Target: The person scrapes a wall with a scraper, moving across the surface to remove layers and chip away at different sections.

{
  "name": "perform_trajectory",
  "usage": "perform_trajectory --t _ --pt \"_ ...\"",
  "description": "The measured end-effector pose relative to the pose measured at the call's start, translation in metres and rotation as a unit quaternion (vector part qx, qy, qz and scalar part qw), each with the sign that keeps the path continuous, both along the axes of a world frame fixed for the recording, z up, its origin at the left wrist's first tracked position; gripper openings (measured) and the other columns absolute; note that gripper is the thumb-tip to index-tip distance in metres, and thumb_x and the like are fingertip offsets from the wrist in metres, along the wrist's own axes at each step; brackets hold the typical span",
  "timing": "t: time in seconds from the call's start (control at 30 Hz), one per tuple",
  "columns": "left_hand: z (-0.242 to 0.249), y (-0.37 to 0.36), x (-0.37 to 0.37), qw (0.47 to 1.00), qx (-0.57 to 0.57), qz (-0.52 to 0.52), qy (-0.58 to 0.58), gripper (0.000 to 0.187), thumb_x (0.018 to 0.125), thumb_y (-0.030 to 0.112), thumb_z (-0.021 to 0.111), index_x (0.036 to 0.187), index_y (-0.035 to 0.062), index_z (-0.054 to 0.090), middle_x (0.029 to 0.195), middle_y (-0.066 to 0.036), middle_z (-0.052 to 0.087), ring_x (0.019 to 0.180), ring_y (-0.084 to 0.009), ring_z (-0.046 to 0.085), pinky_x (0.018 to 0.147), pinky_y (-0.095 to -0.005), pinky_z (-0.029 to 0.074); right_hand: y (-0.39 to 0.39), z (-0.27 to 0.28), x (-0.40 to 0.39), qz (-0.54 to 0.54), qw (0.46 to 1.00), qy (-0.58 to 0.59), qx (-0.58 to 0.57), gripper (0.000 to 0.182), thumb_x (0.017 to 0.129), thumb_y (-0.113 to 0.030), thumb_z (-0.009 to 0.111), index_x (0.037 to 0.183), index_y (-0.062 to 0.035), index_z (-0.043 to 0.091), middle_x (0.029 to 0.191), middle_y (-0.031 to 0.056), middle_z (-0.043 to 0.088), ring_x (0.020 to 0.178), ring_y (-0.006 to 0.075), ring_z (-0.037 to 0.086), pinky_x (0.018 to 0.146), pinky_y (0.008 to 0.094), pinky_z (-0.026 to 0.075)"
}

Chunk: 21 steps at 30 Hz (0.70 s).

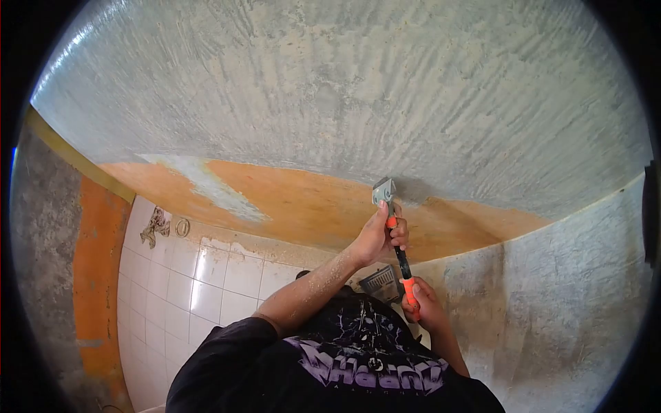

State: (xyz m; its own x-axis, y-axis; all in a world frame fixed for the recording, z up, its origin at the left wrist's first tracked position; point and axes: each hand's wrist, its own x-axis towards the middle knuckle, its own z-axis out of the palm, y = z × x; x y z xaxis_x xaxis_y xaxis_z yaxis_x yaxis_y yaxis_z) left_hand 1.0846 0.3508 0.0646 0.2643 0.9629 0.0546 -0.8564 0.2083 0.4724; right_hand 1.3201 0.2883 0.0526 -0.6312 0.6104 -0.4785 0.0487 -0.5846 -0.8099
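Note:
Both my hands grip a long-handled wall scraper (402,260) with a grey head and a black and orange handle. Just below the scraper head, my left hand (375,236) is closed around the upper handle, thumb pointing up along it. My right hand (427,306) wraps the orange grip at the lower end. The scraper's head meets the wall (330,103) at the line where grey, streaked surface borders an orange painted band (310,204). Pale flecks of debris cling to my left forearm.
White tiles (227,272) cover the floor, with dust along the wall base. A crumpled cloth (155,227) and a ring-shaped item (182,227) lie near the left corner. A dark slatted object (380,281) sits behind my arms. Another wall (551,296) stands close on the right.

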Motion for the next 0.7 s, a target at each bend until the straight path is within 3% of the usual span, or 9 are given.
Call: perform_trajectory --t 0.13,0.7 --pt "0.001 0.004 0.002 1.000 -0.010 0.009 -0.014 0.048 0.102 0.060 0.020 0.104 0.0172 0.041 0.070 0.001 0.033 0.063 -0.0137 0.034 0.068 -0.0339 0.037 0.007 0.024 -0.004 -0.005 0.999 -0.043 0.014 0.036 0.105 -0.037 0.041 0.126 -0.0101 0.052 0.061 0.0006 0.045 0.043 0.0070 0.035 0.040 0.0221 0.030" --pt "-0.009 0.007 0.015 0.997 0.025 0.026 -0.062 0.050 0.101 0.062 0.018 0.104 0.0172 0.041 0.068 0.003 0.030 0.060 -0.0117 0.030 0.065 -0.0332 0.037 0.009 0.028 0.006 -0.041 0.994 -0.101 0.032 0.037 0.103 -0.035 0.049 0.128 -0.0079 0.051 0.058 -0.0014 0.042 0.046 0.0057 0.036 0.042 0.0220 0.030"
